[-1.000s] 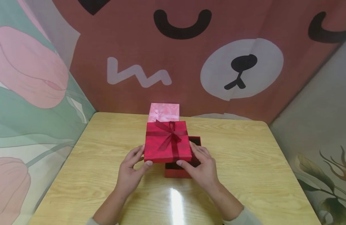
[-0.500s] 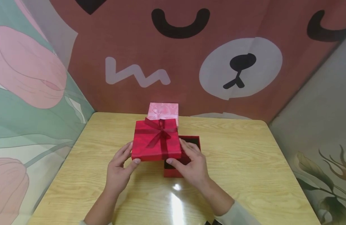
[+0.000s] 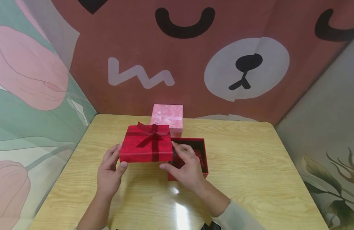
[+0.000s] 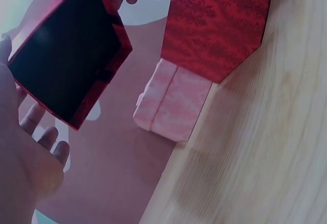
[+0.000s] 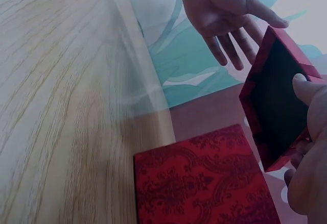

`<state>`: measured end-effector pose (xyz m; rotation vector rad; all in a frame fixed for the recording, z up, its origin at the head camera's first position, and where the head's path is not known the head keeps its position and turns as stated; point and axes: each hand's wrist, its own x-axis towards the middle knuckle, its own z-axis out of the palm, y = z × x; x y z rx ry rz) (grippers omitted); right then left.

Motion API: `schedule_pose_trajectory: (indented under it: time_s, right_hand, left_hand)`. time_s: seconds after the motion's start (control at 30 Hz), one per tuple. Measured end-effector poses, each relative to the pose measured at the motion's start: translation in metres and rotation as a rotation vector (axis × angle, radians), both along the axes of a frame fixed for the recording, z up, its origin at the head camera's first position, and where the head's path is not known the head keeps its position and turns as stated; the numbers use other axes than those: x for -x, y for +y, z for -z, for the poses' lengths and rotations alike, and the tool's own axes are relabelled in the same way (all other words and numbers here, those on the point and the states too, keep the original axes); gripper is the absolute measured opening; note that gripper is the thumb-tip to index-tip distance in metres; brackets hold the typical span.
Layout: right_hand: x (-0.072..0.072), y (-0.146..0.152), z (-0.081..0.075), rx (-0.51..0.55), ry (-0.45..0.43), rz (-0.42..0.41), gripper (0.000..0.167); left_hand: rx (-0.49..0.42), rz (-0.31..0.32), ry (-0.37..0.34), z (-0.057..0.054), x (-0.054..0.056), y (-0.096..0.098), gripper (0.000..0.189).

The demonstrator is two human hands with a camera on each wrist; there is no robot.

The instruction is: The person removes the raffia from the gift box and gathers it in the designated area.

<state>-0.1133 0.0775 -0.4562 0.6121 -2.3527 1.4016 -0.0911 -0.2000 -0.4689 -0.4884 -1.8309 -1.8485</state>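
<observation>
In the head view, both hands hold a red gift box lid (image 3: 145,148) with a dark red ribbon bow above the table. My left hand (image 3: 109,174) grips its left side, thumb at the near corner. At its right side is my right hand (image 3: 185,164), thumb and fingers at the edge. Both wrist views show the lid's black inside (image 4: 71,55), with my right thumb (image 5: 304,89) over its rim. Behind the right hand stands the uncovered red box (image 3: 173,176), dark inside with something red in it, partly hidden by that hand.
A closed pink gift box (image 3: 166,118) with a pale ribbon stands behind the lid, near the table's back edge. The wood-grain table (image 3: 251,169) meets printed cloth walls (image 3: 188,64) at the back and sides.
Both hands have carried the lid leftward, away from over the red box. More of the box's inside and of the pink box shows now.
</observation>
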Motion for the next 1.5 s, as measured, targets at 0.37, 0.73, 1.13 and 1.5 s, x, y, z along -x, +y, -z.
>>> schedule_pose_trajectory:
  time_s: [0.37,0.73,1.13,1.5]
  right_hand:
    - [0.003,-0.022,-0.001,0.019,0.007,-0.052,0.083]
    - [0.01,-0.037,-0.003,0.076,0.063,-0.128,0.085]
    - [0.011,-0.045,0.001,0.083,-0.023,-0.13,0.082]
    - [0.006,-0.056,-0.006,-0.022,-0.275,-0.123,0.099]
  left_hand:
    - [-0.044,0.018,0.075,-0.001,-0.003,-0.017,0.054]
    - [-0.018,-0.024,0.134,0.0,-0.007,-0.025,0.059]
    - [-0.053,-0.081,0.04,-0.002,-0.014,-0.034,0.066]
    - [-0.092,-0.085,0.004,-0.002,-0.018,-0.044,0.068]
